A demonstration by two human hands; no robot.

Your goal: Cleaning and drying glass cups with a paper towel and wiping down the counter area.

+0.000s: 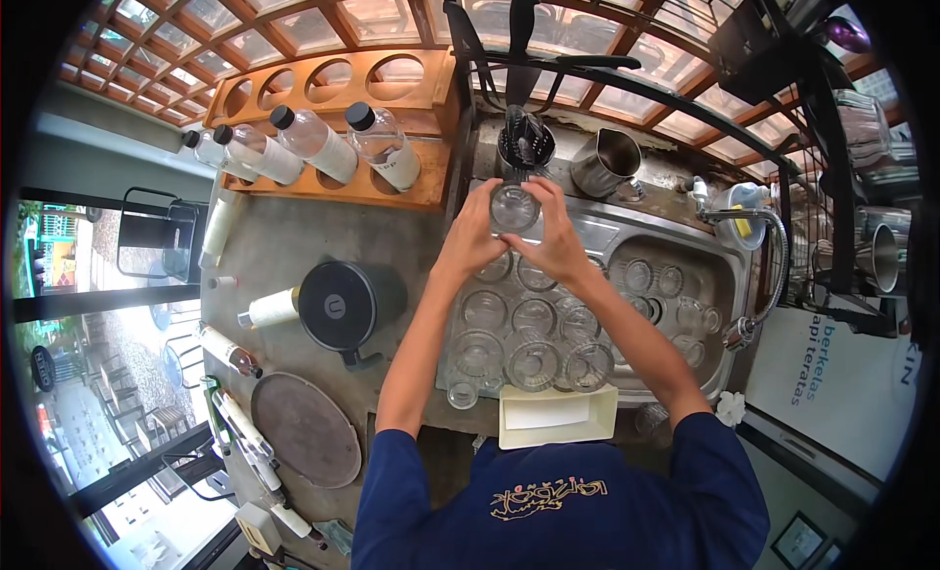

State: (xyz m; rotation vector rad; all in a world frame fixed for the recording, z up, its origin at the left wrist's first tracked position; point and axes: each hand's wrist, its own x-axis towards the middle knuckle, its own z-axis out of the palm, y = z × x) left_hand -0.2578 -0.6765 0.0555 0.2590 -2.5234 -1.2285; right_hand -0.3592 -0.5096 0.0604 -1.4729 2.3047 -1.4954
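Note:
A clear glass [514, 208] is held upright or tilted, I cannot tell which, between my left hand [472, 232] and my right hand [551, 236]. Fingers and thumbs of both hands curl around its sides. Below it, several clear glasses [534, 314] stand crowded on the drainboard of a stainless steel sink. More glasses [689, 348] sit inside the sink basin [716, 276]. Just beyond my hands is a perforated utensil holder [523, 148] with dark-handled tools in it. A steel milk pitcher [606, 162] stands to its right.
A gooseneck faucet [780, 254] arcs at the right, beside a plastic tub with a yellow sponge [742, 228]. Left, a wooden rack [433, 170] holds capped bottles [385, 148]. A black-lidded jug [338, 303] and round tray [307, 430] occupy the counter. A cream bin [602, 423] is nearest me.

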